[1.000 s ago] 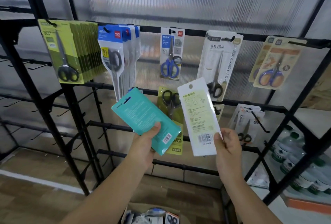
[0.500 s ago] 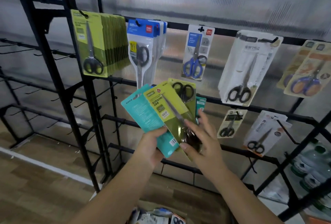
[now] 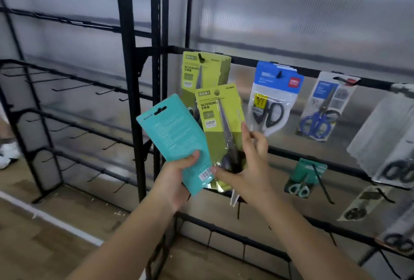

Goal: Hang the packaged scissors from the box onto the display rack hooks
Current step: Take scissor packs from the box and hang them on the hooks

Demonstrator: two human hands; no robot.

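Note:
My left hand [image 3: 179,174] grips a teal scissors pack [image 3: 172,136], back side facing me, barcode at its lower end. My right hand [image 3: 246,163] holds a green scissors pack [image 3: 215,123] by its lower part, thumb across the front and fingers behind, front side showing. This pack stands just below and in front of a stack of matching green packs [image 3: 201,71] hanging on a hook of the black display rack [image 3: 132,78]. The box is out of view.
To the right hang a blue-and-white pack [image 3: 273,98], a blue-handled scissors pack [image 3: 324,107], a white pack [image 3: 389,143] and lower small packs [image 3: 304,176]. Bare hooks [image 3: 74,87] line the left rack section. A white shoe [image 3: 6,154] shows at the far left.
The view has swung left and closer to the rack. My right hand lifted the green pack up toward the hanging green stack; my left hand keeps the teal pack.

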